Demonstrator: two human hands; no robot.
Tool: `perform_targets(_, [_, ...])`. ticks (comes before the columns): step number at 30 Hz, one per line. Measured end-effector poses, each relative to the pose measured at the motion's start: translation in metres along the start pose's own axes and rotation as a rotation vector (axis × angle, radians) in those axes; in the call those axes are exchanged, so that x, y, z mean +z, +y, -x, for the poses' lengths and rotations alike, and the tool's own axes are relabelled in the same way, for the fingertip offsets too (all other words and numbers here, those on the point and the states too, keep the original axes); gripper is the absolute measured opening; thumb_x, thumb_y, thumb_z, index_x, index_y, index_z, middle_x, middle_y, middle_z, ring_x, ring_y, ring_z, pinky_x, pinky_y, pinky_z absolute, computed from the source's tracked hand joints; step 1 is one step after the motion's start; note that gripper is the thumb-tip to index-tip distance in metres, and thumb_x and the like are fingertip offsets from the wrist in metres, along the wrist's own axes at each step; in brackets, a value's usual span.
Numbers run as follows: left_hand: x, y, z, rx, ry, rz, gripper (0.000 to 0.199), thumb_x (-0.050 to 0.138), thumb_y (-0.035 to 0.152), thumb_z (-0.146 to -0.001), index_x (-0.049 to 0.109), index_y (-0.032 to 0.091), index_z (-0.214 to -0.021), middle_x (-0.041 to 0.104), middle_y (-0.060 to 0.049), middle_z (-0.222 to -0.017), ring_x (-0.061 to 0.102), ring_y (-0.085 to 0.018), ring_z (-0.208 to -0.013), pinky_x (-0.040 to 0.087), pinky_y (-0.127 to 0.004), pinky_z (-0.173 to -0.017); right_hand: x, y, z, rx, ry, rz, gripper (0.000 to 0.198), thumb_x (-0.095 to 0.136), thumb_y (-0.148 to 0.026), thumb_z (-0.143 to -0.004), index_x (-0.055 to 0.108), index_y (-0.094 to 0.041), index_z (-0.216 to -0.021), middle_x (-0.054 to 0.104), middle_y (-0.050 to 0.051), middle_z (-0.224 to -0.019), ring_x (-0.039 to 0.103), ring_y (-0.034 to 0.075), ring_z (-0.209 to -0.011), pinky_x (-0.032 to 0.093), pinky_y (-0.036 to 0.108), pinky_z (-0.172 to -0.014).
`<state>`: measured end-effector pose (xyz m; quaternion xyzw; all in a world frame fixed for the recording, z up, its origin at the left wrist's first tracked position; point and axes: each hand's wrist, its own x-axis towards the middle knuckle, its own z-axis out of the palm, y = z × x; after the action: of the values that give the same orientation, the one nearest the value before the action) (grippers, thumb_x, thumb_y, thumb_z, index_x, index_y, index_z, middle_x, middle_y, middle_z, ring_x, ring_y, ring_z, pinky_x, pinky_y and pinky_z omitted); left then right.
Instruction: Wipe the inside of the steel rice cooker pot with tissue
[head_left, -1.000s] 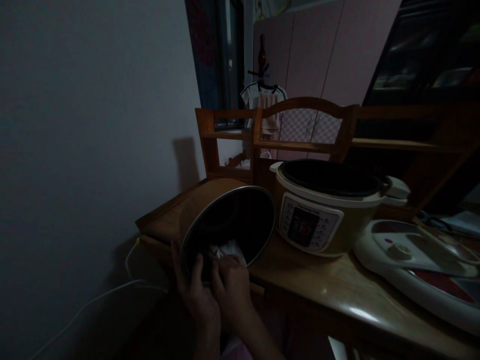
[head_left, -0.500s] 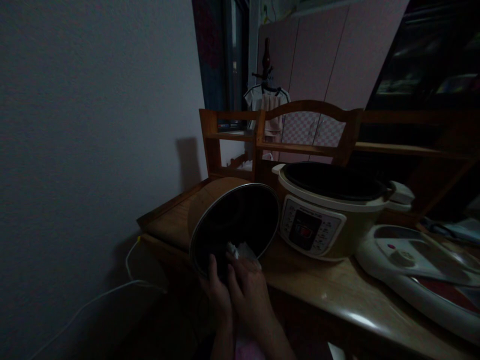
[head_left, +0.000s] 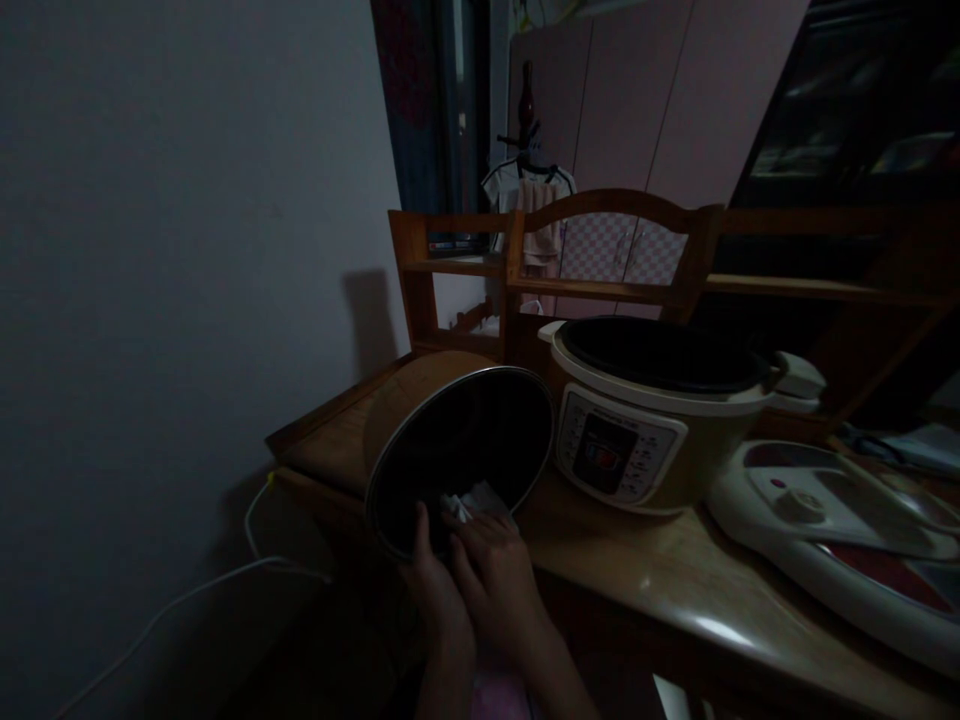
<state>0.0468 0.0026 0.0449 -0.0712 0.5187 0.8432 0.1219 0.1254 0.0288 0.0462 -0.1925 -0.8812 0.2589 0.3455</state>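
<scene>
A round inner pot (head_left: 409,400) with a tan outside and a dark inside lies tilted on the table, its mouth turned toward me. My left hand (head_left: 436,590) grips the pot's lower rim, the thumb inside and the other fingers hidden beneath. At the lower right of the mouth, my right hand (head_left: 491,560) is closed on a crumpled white tissue (head_left: 480,502) against the pot's inner side. Just right of the pot stands an electric pressure cooker (head_left: 660,430) without its lid, with a button panel on the front.
The cooker lid (head_left: 817,540) lies on the wooden table (head_left: 637,560) at the right. A wooden shelf rack (head_left: 600,292) rises along the back. To the left are a wall (head_left: 187,250) and a white cable (head_left: 195,598). Clothes (head_left: 536,215) hang behind the rack.
My right hand and the tissue have shifted slightly within the pot's mouth, and more of the tissue shows. The pot has tipped a little to the left. The camera view has moved slightly.
</scene>
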Motion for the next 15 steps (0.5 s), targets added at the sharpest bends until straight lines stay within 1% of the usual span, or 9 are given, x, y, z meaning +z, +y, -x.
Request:
perform_targets(3, [-0.0015, -0.0003, 0.0018, -0.011, -0.022, 0.01, 0.044, 0.071, 0.043, -0.076, 0.068, 0.018, -0.112, 0.066, -0.009, -0.123, 0.063, -0.023, -0.11, 0.042, -0.042, -0.106, 0.0006, 0.0009, 0.0, 0.0, 0.0, -0.025, 0.036, 0.046, -0.014, -0.096, 0.058, -0.026, -0.128, 0.065, 0.001, -0.12, 0.056, 0.017, -0.114, 0.035, 0.035, -0.102])
perform_targets(6, [-0.0029, -0.0022, 0.0036, -0.062, -0.04, 0.034, 0.048, 0.073, 0.048, -0.073, 0.068, 0.021, -0.112, 0.066, -0.006, -0.122, 0.062, -0.023, -0.111, 0.042, -0.043, -0.106, 0.0009, 0.0012, 0.0003, -0.011, -0.003, -0.039, 0.035, 0.046, -0.014, -0.096, 0.059, -0.025, -0.127, 0.065, 0.002, -0.12, 0.056, 0.017, -0.114, 0.035, 0.035, -0.102])
perform_targets(10, [-0.0016, -0.0026, 0.0056, -0.078, -0.028, 0.058, 0.053, 0.07, 0.056, -0.073, 0.068, 0.019, -0.11, 0.067, -0.009, -0.12, 0.063, -0.024, -0.109, 0.043, -0.044, -0.104, 0.0003, 0.0009, 0.0007, -0.001, 0.005, -0.037, 0.034, 0.047, -0.014, -0.096, 0.06, -0.024, -0.125, 0.065, 0.002, -0.12, 0.055, 0.018, -0.116, 0.035, 0.035, -0.101])
perform_targets(13, [-0.0002, 0.0017, 0.0052, -0.112, -0.025, 0.055, 0.056, 0.062, 0.064, -0.075, 0.069, 0.016, -0.104, 0.069, -0.01, -0.112, 0.065, -0.024, -0.102, 0.046, -0.042, -0.101, 0.001, -0.0003, -0.001, -0.011, 0.004, -0.046, 0.033, 0.047, -0.013, -0.095, 0.06, -0.024, -0.124, 0.066, 0.002, -0.117, 0.057, 0.018, -0.111, 0.036, 0.035, -0.1])
perform_targets(15, [-0.0015, 0.0066, 0.0029, -0.161, -0.052, 0.083, 0.056, 0.061, 0.065, -0.076, 0.069, 0.016, -0.101, 0.07, -0.009, -0.107, 0.066, -0.022, -0.096, 0.049, -0.038, -0.095, 0.0038, -0.0024, -0.0031, -0.023, 0.004, -0.06, 0.033, 0.047, -0.013, -0.095, 0.06, -0.023, -0.123, 0.068, 0.003, -0.112, 0.059, 0.018, -0.106, 0.036, 0.036, -0.098])
